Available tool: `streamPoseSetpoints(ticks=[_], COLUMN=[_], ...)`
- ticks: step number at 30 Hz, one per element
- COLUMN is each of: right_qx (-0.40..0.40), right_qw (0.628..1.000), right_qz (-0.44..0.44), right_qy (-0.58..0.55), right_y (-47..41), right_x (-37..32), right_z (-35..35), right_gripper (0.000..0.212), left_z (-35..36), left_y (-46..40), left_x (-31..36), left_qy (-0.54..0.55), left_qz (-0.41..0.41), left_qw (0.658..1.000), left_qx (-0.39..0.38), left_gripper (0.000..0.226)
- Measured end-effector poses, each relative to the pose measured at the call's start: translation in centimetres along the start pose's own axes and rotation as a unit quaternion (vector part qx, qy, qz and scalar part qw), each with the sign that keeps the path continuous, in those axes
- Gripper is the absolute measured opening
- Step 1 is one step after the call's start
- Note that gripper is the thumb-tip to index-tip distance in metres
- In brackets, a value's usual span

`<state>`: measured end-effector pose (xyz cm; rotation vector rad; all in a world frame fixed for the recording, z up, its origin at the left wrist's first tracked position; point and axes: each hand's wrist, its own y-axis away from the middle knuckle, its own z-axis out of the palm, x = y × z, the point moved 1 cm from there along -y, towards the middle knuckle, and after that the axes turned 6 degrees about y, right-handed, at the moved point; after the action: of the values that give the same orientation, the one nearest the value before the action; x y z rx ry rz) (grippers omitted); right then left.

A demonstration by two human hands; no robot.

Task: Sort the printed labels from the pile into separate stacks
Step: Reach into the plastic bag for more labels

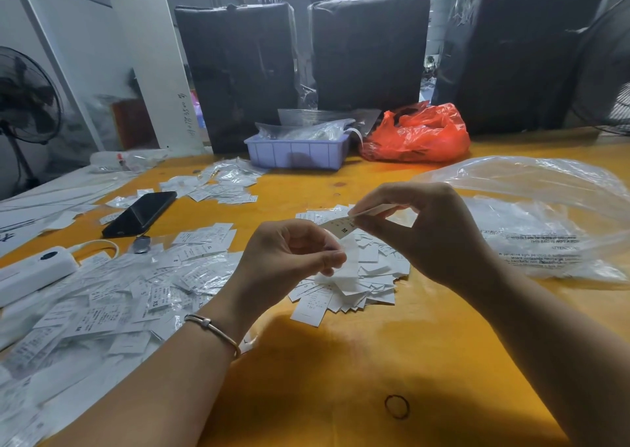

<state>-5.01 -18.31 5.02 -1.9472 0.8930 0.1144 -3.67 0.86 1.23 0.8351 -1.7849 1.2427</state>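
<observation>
Over the yellow desk (pixel 341 361), the person holds a small white printed label marked "M" (pixel 342 227) between both hands, raised just above the loose pile of white printed labels (pixel 354 276) in the middle. The right hand (pixel 419 228) pinches thin white labels at the tips of thumb and forefinger, its grip clamped on them; the left hand (pixel 289 252) has its fingers curled in, the thumb and forefinger pressed on a white slip hanging below the "M" label, so that grip too is closed on paper. The "M" label lies between the two grips, just left of the right fingertips and above the left thumb. To do this step well, the person should probably peel one label free, read the size letter, and keep the pinch light so no neighbouring slip comes along. A wider spread of labels in clear sleeves (pixel 112 296) lies to the left, near a black phone (pixel 141 213).
</observation>
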Motion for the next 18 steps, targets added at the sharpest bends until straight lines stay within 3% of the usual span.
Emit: streamPoseSetpoints(ticks=[8, 18], right_qx=[-0.013, -0.120], right_qw=[1.000, 0.992], right_qz=[0.011, 0.038], right_qy=[0.003, 0.007], right_y=[-0.2, 0.2], right_x=[0.8, 1.1], right_z=[-0.7, 0.9], right_gripper=[0.013, 0.011], left_z=[0.0, 0.4], left_y=[-0.1, -0.2], left_x=[-0.1, -0.6], left_qy=[-0.010, -0.027], left_qz=[-0.009, -0.025], left_qw=[1.000, 0.998], left_qx=[-0.012, -0.044], left_gripper=[0.011, 0.030])
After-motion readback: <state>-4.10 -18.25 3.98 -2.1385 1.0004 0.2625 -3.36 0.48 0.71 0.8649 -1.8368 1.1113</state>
